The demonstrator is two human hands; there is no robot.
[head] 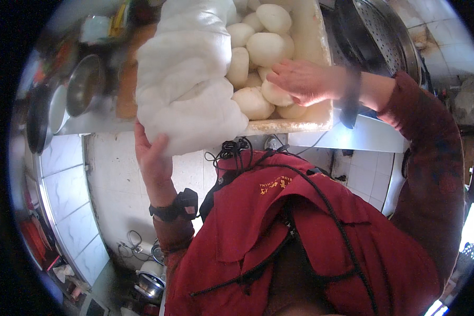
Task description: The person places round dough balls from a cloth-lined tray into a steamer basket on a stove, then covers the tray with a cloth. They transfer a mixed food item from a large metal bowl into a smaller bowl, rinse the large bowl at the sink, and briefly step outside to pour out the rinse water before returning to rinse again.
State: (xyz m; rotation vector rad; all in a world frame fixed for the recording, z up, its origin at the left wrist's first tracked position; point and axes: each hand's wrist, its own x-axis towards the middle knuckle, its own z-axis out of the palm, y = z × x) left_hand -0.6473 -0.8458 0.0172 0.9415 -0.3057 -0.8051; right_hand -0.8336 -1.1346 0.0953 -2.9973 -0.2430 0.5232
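Observation:
A pale foam box (324,43) holds several round white steamed buns (266,49), some stacked on others. A thick white quilted cover (189,94) is folded over the box's left part and hangs over its near edge. My left hand (153,152) grips the cover's lower left edge, with the thumb on top. My right hand (300,81) is over the box's right part, its curled fingers on a bun (277,94) near the front. The undersides of those fingers are hidden, so whether they grip the bun is unclear.
Metal bowls (86,85) and a wooden board (127,91) are left of the box. On the right stands a large perforated steamer tray (379,31). A white counter edge (347,136) runs below the box at right. A pot (150,282) sits low at left, near cables.

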